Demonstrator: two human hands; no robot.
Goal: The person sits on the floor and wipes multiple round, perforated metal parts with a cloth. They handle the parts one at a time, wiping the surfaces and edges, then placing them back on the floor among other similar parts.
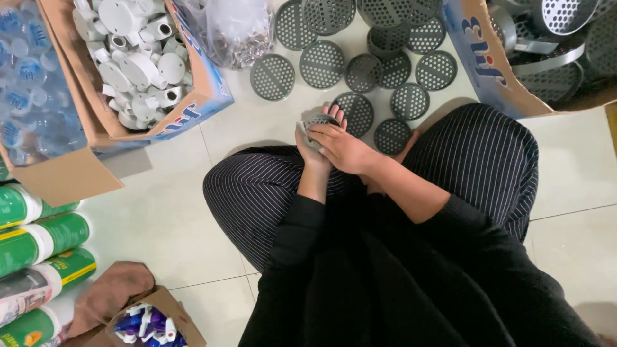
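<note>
Holding one grey disc (319,120) between both hands over the lap: left hand (310,144) cupped beneath, right hand (344,146) closed over it. Many discs (321,64) lie done on floor (167,212); box (479,61) holds more.

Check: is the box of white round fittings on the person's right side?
No, the box of white fittings sits to the person's left, beyond the left hand.

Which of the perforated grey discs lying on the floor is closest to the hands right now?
The perforated disc just beyond the fingertips of the right hand, almost touching them. The other discs lie farther up or to the right.
</note>
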